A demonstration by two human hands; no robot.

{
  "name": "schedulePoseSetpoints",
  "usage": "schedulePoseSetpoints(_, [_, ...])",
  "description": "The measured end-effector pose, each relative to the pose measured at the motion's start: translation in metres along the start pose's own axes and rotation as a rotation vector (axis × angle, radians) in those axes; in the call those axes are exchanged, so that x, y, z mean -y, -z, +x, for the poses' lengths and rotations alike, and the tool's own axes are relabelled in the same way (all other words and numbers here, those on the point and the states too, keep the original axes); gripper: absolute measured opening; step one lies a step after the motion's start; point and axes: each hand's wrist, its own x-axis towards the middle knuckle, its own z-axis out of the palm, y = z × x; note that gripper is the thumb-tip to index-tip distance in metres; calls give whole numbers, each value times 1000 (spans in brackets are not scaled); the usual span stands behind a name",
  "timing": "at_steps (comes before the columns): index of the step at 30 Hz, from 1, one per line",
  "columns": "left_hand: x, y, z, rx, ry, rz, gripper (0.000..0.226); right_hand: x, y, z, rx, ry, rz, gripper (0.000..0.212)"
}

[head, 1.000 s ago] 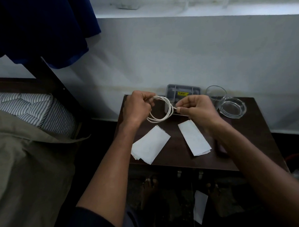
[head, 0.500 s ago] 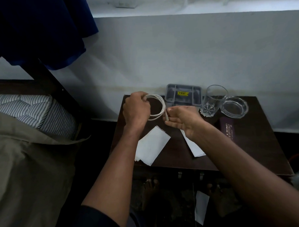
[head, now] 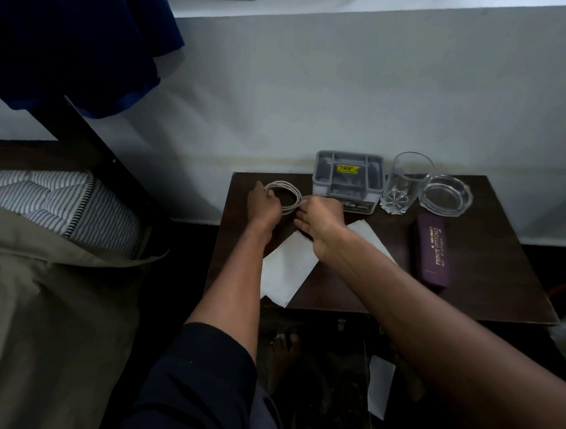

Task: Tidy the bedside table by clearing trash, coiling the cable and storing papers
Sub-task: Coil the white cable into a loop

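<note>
Bed with striped mattress and khaki cover fills the left side; dark blue cloth hangs above it, in front of the white wall.

Dark brown wooden bedside table stands against the wall, right of the bed.

On it, big to small:
- Two white sheets of paper: one at the front-left, a corner overhanging the front edge; the other mostly hidden under the right forearm.
- Purple rectangular spectacle case, printed "PRINCE OPTICALS", lies flat right of centre, long axis running front to back.
- Grey plastic compartment organiser box with a yellow label, at the back centre near the wall.
- Clear glass tumbler, upright, just right of the organiser.
- Clear round glass ashtray, just beside the tumbler on its right.
- White cable coiled into a loop, at the back-left of the tabletop, left of the organiser. Can't tell if it rests on the surface or is held just above.

Left hand sits on the coil's left side, fingers curled onto the strands. Right hand is at the coil's right edge, fingertips pinching the strands there.

One more white paper lies on the dark floor below the table front.
</note>
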Motion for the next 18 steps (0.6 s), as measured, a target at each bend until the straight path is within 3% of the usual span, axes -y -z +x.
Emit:
schedulePoseSetpoints(3, [-2, -3, 5, 91, -13, 146, 64, 1, 0, 3, -6, -3, -22, 17])
schedulePoseSetpoints(9, [10, 4, 5, 173, -226, 421, 69, 1, -3, 13, -30, 13, -74, 27])
schedulePoseSetpoints(12, [14, 8, 2, 111, -321, 421, 73, 0, -2, 13, -51, 15, -106, 27])
schedulePoseSetpoints(18, [13, 11, -6, -47, -432, 557, 56, 0, 1, 10, -66, 40, -116, 23])
